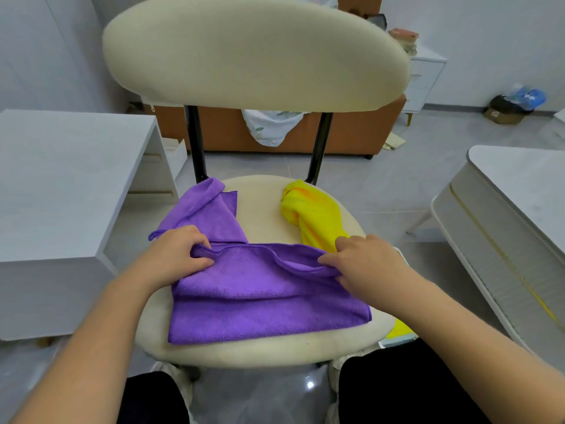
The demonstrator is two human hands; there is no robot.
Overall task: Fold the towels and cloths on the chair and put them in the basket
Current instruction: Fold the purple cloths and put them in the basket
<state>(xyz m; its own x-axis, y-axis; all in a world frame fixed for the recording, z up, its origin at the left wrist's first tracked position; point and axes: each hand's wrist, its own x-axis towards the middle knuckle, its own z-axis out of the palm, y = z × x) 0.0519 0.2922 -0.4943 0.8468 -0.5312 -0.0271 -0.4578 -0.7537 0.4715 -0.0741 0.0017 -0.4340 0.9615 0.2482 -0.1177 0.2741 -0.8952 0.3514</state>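
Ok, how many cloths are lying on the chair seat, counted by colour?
Purple: 2, the front purple cloth and the back purple cloth, which look like separate pieces
Yellow: 1, the yellow cloth
Total: 3

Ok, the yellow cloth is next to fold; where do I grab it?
Probably pinch the yellow cloth at its bunched far end, from above with the right hand: that lump stands clear, while the near end is hidden behind the purple towel.
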